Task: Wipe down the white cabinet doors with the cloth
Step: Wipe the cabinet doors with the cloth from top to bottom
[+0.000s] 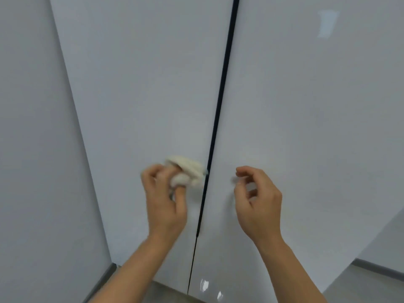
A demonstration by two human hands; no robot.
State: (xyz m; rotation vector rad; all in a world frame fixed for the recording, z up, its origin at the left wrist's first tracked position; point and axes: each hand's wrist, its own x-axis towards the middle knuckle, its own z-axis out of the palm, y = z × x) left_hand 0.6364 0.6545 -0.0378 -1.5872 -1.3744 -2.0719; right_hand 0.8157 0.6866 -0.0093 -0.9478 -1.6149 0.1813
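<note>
Fingers (153,173) of left hand (165,206) curled round a bunched cream cloth (188,170), gripping it. Cloth bulging out past the fingertips, up and to the right of them, pressed or nearly pressed on the left cabinet door (140,95); actual contact not clear through the blur. Far edge of the cloth just short of the dark gap (220,101) between the two doors.

Fingers (241,171) of right hand (258,204) loosely curled, thumb and forefinger close together, holding nothing visible; possibly touching the right cabinet door (306,117), hard to tell. Left hand plainly the nearer to the cloth, being the one that holds it.

Key relation: gap running long and steep, top to bottom, immediately right of the gripping fingers; unwiped door surface stretching well above them and, beyond the gap, to their right. Next stroke probably up along the left door or across the gap.

Doors flat, glossy, handle-free, white with faint reflections low down near the floor (170,291). Cloth soft, fuzzy, lumpy, likely to slide easily on such a smooth face. Wall (26,127) left of the fingers, matt and plain.
</note>
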